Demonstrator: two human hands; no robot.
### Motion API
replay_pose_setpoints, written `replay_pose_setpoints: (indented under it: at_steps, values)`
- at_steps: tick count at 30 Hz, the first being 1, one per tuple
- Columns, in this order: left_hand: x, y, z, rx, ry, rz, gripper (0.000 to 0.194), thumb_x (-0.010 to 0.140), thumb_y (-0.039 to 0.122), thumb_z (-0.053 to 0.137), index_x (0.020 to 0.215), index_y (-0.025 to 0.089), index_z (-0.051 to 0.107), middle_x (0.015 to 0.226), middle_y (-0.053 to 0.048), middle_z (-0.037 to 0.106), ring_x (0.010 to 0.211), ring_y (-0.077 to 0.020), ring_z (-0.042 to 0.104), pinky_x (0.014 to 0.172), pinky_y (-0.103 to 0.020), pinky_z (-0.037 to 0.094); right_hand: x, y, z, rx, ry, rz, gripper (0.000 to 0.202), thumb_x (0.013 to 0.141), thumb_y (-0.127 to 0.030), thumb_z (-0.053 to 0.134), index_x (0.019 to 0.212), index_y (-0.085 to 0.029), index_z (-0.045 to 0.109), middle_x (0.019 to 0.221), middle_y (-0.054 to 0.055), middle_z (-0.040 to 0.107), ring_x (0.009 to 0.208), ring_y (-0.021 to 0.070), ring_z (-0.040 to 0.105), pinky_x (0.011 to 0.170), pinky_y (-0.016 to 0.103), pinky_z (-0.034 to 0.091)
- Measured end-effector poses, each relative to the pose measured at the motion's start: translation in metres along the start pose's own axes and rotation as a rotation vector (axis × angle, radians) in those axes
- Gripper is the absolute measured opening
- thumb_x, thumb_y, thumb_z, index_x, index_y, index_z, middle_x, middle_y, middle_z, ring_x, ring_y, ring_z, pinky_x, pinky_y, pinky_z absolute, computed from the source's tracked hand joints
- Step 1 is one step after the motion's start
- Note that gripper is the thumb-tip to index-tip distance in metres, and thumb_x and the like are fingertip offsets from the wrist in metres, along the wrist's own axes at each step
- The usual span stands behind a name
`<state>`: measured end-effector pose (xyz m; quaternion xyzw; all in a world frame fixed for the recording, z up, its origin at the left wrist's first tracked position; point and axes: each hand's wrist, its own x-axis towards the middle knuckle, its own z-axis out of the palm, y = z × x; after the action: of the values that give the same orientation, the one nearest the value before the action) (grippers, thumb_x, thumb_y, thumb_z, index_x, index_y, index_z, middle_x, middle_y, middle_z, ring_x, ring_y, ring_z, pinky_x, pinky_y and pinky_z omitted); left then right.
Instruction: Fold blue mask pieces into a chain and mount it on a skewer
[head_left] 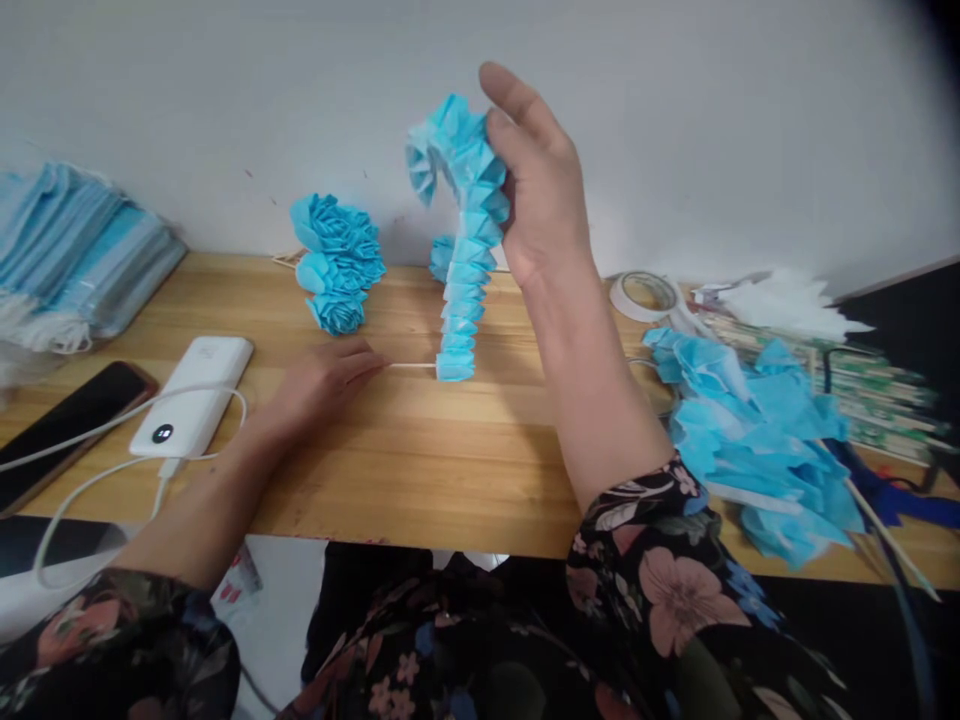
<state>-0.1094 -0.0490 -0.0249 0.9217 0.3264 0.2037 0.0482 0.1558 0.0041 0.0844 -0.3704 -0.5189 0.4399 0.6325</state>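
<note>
A long accordion-pleated blue strip (472,245) hangs upright in front of me, its upper end curling over to the left. My right hand (544,185) grips it near the top, thumb side against the pleats and one finger sticking up. From its bottom end a thin white strand (411,365) runs level to the left. The fingertips of my left hand (330,375) are pinched together on that strand, low over the wooden table. Behind my left hand sits a bunch of blue folded flowers (339,262). Another small blue piece (441,258) shows partly behind the strip.
Stacked blue face masks (82,250) lie at far left. A white power bank (195,395) with a cable and a dark phone (71,425) are nearer. On the right are a tape roll (643,295), crumpled blue material (750,430) and green-white wrapped sticks (877,390).
</note>
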Motion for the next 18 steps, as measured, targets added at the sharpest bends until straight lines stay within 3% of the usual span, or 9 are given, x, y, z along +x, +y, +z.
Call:
replay_pose_setpoints:
  at_steps: [3,6,11,14,18]
  values:
    - [-0.001,-0.003,0.001,0.003,0.002,0.015,0.037,0.106,0.033,0.041,0.101,0.015,0.073,0.09,-0.009,0.072,0.078,-0.0171,0.066,0.067,-0.027,0.047,0.0,-0.001,0.0,-0.09,0.024,-0.04,0.036,0.072,-0.042,0.063,0.108,-0.04,0.063,0.119,-0.005,0.073,0.119,0.025,0.064,0.094,0.038,0.057]
    - [-0.001,-0.004,0.002,-0.006,-0.012,0.015,0.036,0.106,0.032,0.041,0.103,0.015,0.072,0.09,-0.008,0.071,0.079,-0.0169,0.066,0.068,-0.027,0.047,0.002,-0.003,-0.002,-0.161,0.053,-0.011,0.027,0.071,-0.044,0.06,0.097,-0.04,0.065,0.12,-0.004,0.073,0.125,0.0279,0.061,0.088,0.042,0.059]
    - [-0.002,-0.005,0.002,-0.005,-0.001,0.0,0.035,0.105,0.032,0.042,0.103,0.015,0.072,0.09,-0.008,0.071,0.079,-0.0176,0.066,0.068,-0.027,0.045,0.005,-0.001,-0.001,-0.067,0.039,0.04,0.037,0.068,-0.057,0.059,0.1,-0.042,0.068,0.113,0.0,0.074,0.126,0.0295,0.06,0.077,0.042,0.06]
    - [-0.003,-0.006,0.003,-0.005,-0.012,-0.006,0.035,0.105,0.032,0.042,0.104,0.015,0.072,0.091,-0.008,0.071,0.08,-0.0176,0.066,0.068,-0.027,0.045,0.007,0.0,-0.002,-0.022,0.033,0.059,0.054,0.07,-0.065,0.057,0.117,-0.041,0.068,0.099,0.003,0.075,0.121,0.0306,0.063,0.076,0.043,0.06]
    - [-0.003,-0.006,0.003,0.005,0.01,0.016,0.035,0.105,0.033,0.043,0.104,0.015,0.072,0.091,-0.009,0.071,0.08,-0.0179,0.067,0.069,-0.027,0.046,0.012,0.003,-0.007,-0.127,-0.054,0.109,0.081,0.068,-0.085,0.053,0.135,-0.041,0.061,0.082,0.006,0.072,0.105,0.0364,0.069,0.066,0.049,0.059]
